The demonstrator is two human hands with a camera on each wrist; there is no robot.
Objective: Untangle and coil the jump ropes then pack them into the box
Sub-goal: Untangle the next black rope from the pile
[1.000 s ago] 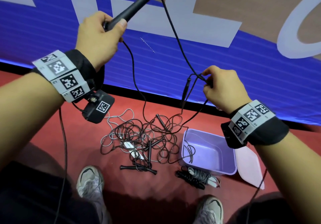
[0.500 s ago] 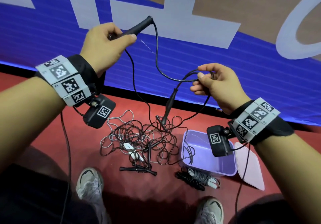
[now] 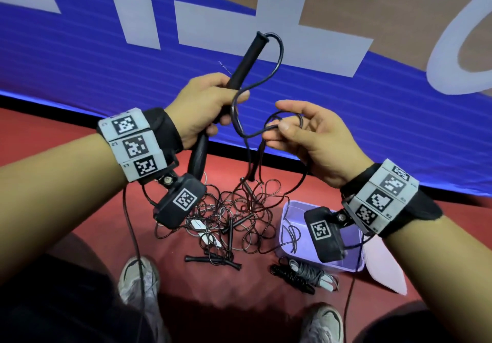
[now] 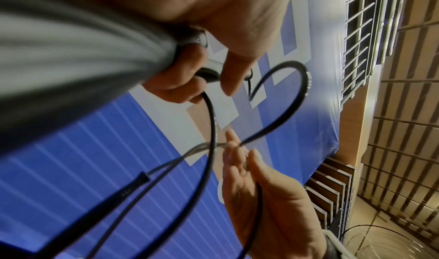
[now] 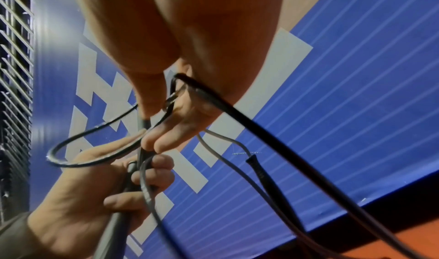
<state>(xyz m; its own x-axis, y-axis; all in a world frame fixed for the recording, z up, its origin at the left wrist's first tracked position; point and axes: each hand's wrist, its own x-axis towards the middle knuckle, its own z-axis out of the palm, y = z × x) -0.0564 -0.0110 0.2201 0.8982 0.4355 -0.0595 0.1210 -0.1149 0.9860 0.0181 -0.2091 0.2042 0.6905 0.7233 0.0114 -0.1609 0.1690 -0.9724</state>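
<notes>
Black handle (image 3: 246, 63), flat half a second ago, now stands steeply with its cap toward upper centre of frame; left hand (image 3: 206, 108) grips its middle and has closed in on the right hand (image 3: 310, 136). One cord (image 3: 277, 58) arcs off the cap, dips between both hands and is pinched by right thumb and forefinger around a small loop. Counted on the red floor: one tangled pile (image 3: 234, 217) at centre, one coiled bundle (image 3: 303, 276) below, one lilac box (image 3: 290, 217) right of the pile, one lid (image 3: 386, 268) beside it.
</notes>
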